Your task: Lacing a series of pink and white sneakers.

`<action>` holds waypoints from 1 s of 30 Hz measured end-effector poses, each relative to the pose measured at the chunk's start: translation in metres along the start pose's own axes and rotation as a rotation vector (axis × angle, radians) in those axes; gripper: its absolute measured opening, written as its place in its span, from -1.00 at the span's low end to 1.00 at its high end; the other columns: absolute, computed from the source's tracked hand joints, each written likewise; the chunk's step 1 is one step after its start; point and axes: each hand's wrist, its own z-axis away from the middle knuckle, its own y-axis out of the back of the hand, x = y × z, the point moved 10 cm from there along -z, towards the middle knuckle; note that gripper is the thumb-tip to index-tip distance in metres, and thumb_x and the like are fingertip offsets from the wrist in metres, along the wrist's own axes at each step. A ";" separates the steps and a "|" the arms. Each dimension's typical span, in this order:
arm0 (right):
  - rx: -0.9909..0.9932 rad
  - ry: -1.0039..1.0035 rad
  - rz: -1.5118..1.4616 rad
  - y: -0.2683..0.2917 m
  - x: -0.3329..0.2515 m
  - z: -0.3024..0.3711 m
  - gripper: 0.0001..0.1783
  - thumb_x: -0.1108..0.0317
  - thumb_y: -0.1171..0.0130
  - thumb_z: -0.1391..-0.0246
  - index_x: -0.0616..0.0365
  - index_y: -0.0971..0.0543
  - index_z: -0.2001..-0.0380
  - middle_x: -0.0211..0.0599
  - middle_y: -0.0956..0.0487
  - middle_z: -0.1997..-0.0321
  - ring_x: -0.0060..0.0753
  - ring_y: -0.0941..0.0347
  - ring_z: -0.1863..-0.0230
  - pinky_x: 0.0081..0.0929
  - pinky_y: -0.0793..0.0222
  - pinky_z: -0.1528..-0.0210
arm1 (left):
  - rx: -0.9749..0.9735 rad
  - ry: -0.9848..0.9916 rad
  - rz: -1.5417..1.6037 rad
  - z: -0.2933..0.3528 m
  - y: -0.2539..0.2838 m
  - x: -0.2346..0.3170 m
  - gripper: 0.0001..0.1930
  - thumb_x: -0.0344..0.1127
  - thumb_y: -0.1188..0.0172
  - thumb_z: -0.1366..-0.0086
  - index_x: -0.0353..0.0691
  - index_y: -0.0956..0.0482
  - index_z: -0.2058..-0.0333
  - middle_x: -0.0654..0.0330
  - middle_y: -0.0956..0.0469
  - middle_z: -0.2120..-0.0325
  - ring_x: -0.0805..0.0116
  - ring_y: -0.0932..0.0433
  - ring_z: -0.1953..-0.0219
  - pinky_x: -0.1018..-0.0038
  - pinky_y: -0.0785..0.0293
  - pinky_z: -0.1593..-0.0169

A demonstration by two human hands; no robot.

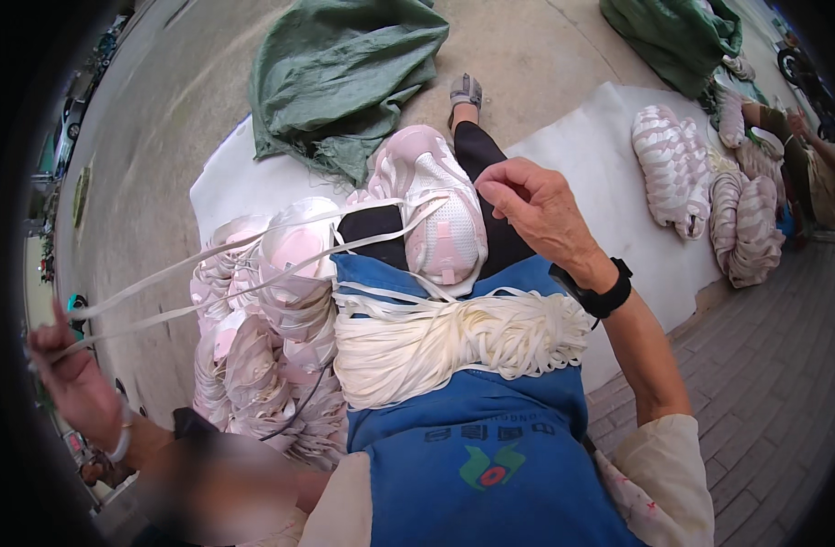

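My left grip clamped the lace; my right grip curled near the shoe, whether closed I couldn't tell.

The laces are running from the shoe to the left hand, barring a level sweep over the shoe pile; above them, a hand could be passing freely. The green sack is blocking the ground beyond the shoe, and the lace bundle is filling the lap. Right of the right hand, the white sheet is offering open room as far as the shoe bundles.
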 end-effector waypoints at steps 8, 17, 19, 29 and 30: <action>0.096 0.669 0.091 -0.005 -0.151 0.050 -0.71 0.49 -0.36 0.11 0.20 -0.63 0.23 -0.28 -0.54 0.39 -0.35 -0.48 0.29 -0.49 -0.43 0.27 | -0.436 0.367 -0.077 0.131 -0.362 -0.135 -0.75 -0.31 0.01 -0.42 -0.41 -0.54 0.19 0.16 -0.55 0.44 0.48 -0.48 0.50 0.58 -0.44 0.37; 0.101 0.541 0.012 -0.009 -0.127 0.051 -0.72 0.53 -0.34 0.10 0.24 -0.63 0.23 -0.24 -0.51 0.29 -0.42 -0.48 0.30 -0.54 -0.41 0.28 | -0.479 -0.190 -0.294 0.140 -0.395 -0.097 -0.84 -0.52 -0.06 -0.31 -0.40 -0.49 0.15 0.02 -0.48 0.40 0.12 -0.51 0.43 0.41 -0.44 0.38; 0.072 0.612 0.094 -0.012 -0.129 0.052 -0.83 0.52 -0.24 -0.03 0.28 -0.62 0.25 -0.21 -0.54 0.27 -0.42 -0.49 0.26 -0.55 -0.42 0.21 | -0.478 -0.133 -0.282 0.139 -0.398 -0.096 -0.84 -0.49 -0.03 -0.34 -0.39 -0.48 0.15 0.05 -0.49 0.41 0.18 -0.50 0.45 0.43 -0.43 0.37; 0.620 0.126 -0.292 0.215 -0.047 0.085 -0.65 0.21 0.10 -0.34 0.26 -0.47 0.04 -0.68 -0.11 0.58 -0.87 0.03 0.67 -0.81 0.13 0.74 | 0.262 0.324 -0.316 0.126 -0.174 -0.137 -0.75 -0.29 0.04 -0.41 -0.34 -0.48 0.37 0.23 -0.42 0.42 0.57 -0.40 0.45 0.61 -0.37 0.29; 0.824 0.104 -0.258 0.268 -0.040 0.104 -0.63 0.19 0.08 -0.33 0.26 -0.47 0.00 -0.69 -0.09 0.59 -0.86 0.04 0.66 -0.81 0.16 0.73 | 0.341 0.283 -0.326 0.123 -0.120 -0.128 -0.73 -0.24 0.04 -0.42 -0.32 -0.48 0.37 0.27 -0.38 0.46 0.58 -0.38 0.46 0.63 -0.31 0.35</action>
